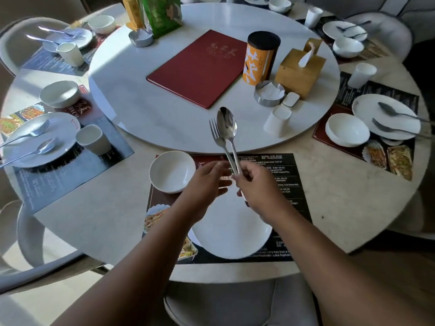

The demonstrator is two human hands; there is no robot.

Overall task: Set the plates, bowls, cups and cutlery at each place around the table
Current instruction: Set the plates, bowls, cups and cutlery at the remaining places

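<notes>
At frame centre the right hand (255,184) grips the spoon (227,124) and fork (215,135) upright over the plate (231,234); the left hand (207,182), fingers loosely straight, is just beside their handles

Both forearms extend forward and converge at centre. Right hand (253,184): fingers curled round the handles of the cutlery (226,125), holding it upright. Left hand (207,182): fingers extended and relaxed, fingertips just beside the right hand.

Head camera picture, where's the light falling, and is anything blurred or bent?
Head view: sunlight brightens the left side of the turntable; the wide-angle lens bends the table rim; the left hand looks slightly blurred, the spoon sharp.
</notes>
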